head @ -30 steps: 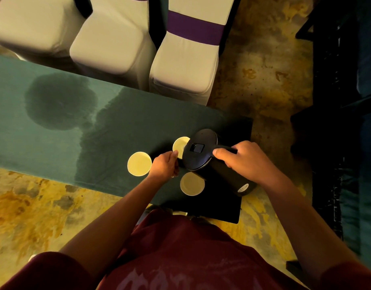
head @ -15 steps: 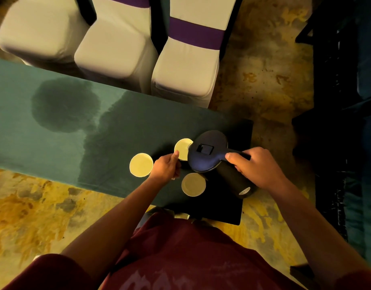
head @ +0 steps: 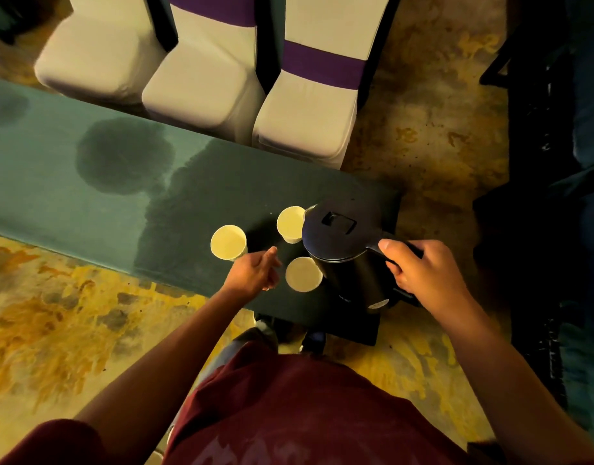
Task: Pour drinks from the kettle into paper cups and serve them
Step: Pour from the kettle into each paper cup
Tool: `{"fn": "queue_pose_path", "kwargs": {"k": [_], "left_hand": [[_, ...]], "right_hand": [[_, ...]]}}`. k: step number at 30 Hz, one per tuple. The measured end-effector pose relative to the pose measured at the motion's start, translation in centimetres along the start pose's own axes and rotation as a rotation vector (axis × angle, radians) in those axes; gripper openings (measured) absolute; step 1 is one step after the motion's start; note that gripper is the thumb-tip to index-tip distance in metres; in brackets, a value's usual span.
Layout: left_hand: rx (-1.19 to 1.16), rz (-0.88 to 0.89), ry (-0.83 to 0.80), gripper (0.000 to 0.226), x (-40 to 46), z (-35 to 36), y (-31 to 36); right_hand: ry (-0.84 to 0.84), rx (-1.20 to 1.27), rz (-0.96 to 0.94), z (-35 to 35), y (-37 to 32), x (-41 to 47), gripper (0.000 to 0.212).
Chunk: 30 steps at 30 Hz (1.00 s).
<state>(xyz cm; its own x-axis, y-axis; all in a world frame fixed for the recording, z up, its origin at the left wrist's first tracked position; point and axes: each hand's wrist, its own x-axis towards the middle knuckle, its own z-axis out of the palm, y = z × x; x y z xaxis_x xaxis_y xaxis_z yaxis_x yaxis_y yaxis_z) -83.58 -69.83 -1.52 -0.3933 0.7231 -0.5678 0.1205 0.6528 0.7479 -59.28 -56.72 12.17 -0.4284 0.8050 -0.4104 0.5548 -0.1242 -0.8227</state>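
Head view: right hand [head: 429, 280] is gripping the handle of the black kettle [head: 342, 250], fingers curled round it, thumb lying along the top. Kettle is sitting more upright now than a second ago, when it was leaning hard toward the far cup [head: 290, 223]; its spout is still hanging just beside that cup's rim. No stream is showing, though lighting is dim, so I cannot tell for sure whether pouring is fully over.

Left hand [head: 255, 273] is coming off the far cup. A second ago its fingertips were touching that cup's wall, steadying it; now the hand is holding nothing, fingers loosely bent, index pointing out. Far cup is now well beyond the fingertips, left cup [head: 228, 242] is just beyond the index tip, near cup [head: 303, 274] is just to the thumb side of the hand, not touching.

All three cups are standing upright on the green tablecloth [head: 87, 203], near its dark wet patches. Fill levels are not readable.

Judgement: pour into the far cup is likely finishing, and the hand is freeing up to steady the next cup or start serving.
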Motion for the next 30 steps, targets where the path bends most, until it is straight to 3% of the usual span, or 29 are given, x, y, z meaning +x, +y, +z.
{"fn": "queue_pose_path", "kwargs": {"k": [3,8,13,19,25,30], "left_hand": [[0.067,0.053,0.094,0.038,-2.0,-0.7,0.0],[0.259,0.291,0.354,0.017,-2.8,-5.0,1.4],[0.314,0.231,0.463,0.016,-0.3,-10.4,-1.4],[0.245,0.009,0.192,0.045,1.5,-13.3,-5.2],[0.205,0.058,-0.002,0.045,2.2,-12.4,-6.0],[0.208,0.044,-0.045,0.047,4.2,-11.5,-5.8]], "right_hand": [[0.012,0.044,0.021,-0.9,-0.2,-1.9,0.045],[0.004,0.11,0.038,-0.7,-1.5,-4.9,0.052],[0.009,0.171,-0.01,1.9,-3.6,-8.0,0.062],[0.107,0.268,0.033,8.3,-5.5,-10.4,0.074],[0.169,0.236,0.077,14.5,-5.5,-11.9,0.055],[0.198,0.206,0.126,17.7,-4.6,-12.2,0.053]]}}
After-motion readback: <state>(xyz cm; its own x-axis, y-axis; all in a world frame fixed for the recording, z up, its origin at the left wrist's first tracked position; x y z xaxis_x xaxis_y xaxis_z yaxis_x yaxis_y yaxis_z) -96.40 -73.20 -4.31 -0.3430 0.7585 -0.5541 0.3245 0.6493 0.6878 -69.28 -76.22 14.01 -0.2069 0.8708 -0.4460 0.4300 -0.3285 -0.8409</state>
